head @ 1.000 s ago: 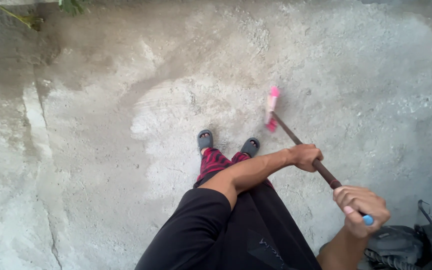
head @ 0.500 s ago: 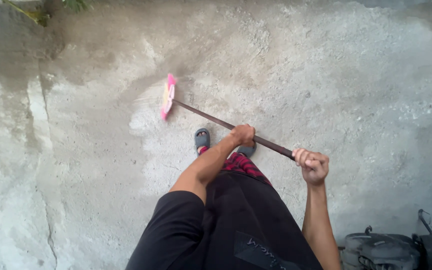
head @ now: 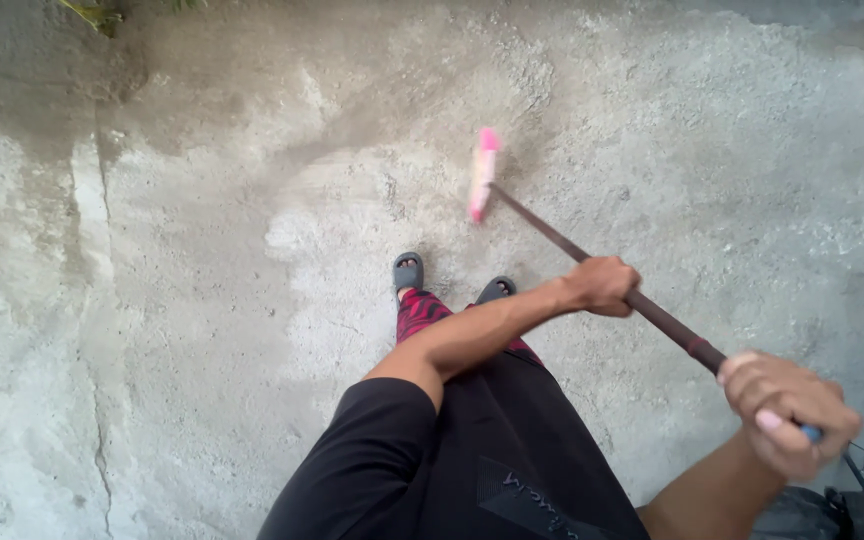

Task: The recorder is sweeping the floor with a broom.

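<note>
Floor point(head: 202, 300), rough grey concrete w/ a paler patch beyond the toes, fills nearly the whole view; a crack runs down it well off to the left of both hands. Person's black top and red-black patterned trousers sit below the left forearm, two grey sandals point(head: 408, 271) on the floor just past it. Broom point(head: 592, 262) slants across the right half: dark shaft rises from the right hand at lower right, passes through the left hand, and ends at a pink head point(head: 482, 172) on the concrete, well beyond the left fingers and ahead of the sandals. Left hand point(head: 602, 285) is curled fully round the shaft mid-length, knuckles up. Right hand point(head: 784, 410) is fisted round the shaft's top end, fingers tight, a bit of blue grip showing just under them. Dark bag point(head: 832, 512) sits at the bottom right corner, directly below the right fist. Green leaves point(head: 102, 10) peek in at top left, far from both hands.
</note>
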